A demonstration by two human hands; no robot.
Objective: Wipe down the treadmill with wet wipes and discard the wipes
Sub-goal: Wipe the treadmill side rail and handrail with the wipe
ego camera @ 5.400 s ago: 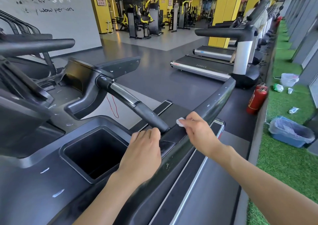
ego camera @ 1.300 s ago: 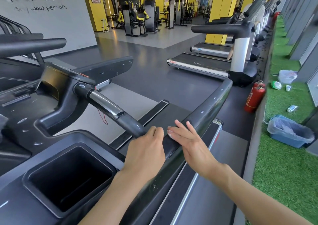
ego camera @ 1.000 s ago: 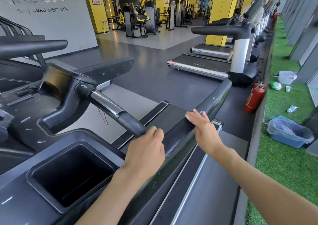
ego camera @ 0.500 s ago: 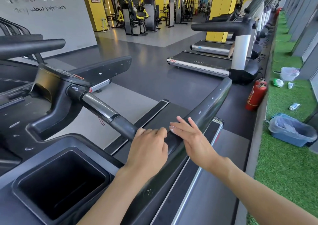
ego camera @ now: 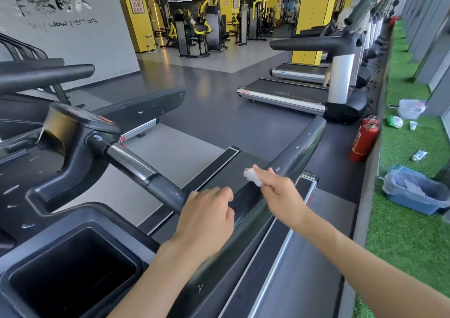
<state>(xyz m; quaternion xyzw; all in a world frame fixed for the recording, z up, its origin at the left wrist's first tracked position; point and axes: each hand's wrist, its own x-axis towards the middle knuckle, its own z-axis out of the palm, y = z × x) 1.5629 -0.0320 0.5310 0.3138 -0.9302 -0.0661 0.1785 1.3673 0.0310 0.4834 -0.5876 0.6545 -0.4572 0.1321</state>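
Right hand: fingers pinch a crumpled white wet wipe; curved dark-grey treadmill side rail just beneath them. Left hand: fingers curled over the black padded handlebar end.

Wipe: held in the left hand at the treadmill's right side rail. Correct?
No. The head view shows the right hand pinching the wipe at the treadmill's right side rail; the left hand grips the handle.
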